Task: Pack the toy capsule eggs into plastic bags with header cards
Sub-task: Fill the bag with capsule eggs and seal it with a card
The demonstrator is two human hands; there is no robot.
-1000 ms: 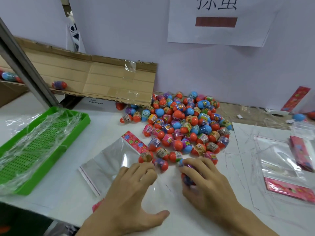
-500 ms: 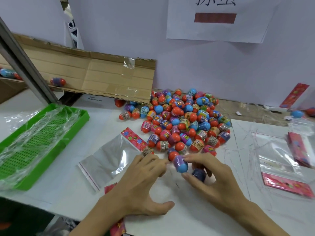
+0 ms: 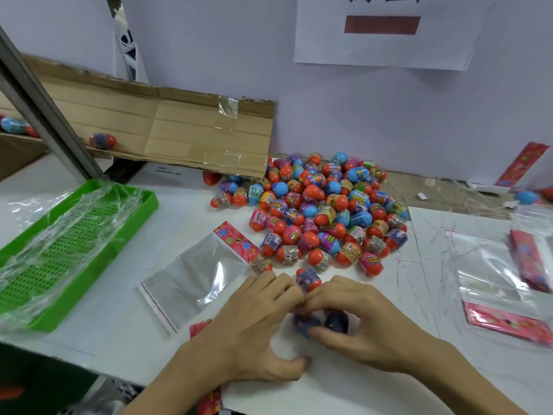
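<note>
From the head cam, right hand [image 3: 368,322] is pinching a couple of capsule eggs [image 3: 336,320], left hand [image 3: 257,319] curled in next to them (blurry, can't tell its hold), and the empty bag [image 3: 194,280] lies just left of both hands, header card [image 3: 238,239] end pointing toward the egg pile [image 3: 323,211].

small print "color calibration job" on white sheet [image 3: 169,171]; egg label [image 3: 289,256] "6".

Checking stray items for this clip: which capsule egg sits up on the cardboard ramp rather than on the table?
The purple-and-red capsule egg lying on its side on the cardboard ramp, far left of the main pile. The pile's eggs all rest on the white table.
</note>
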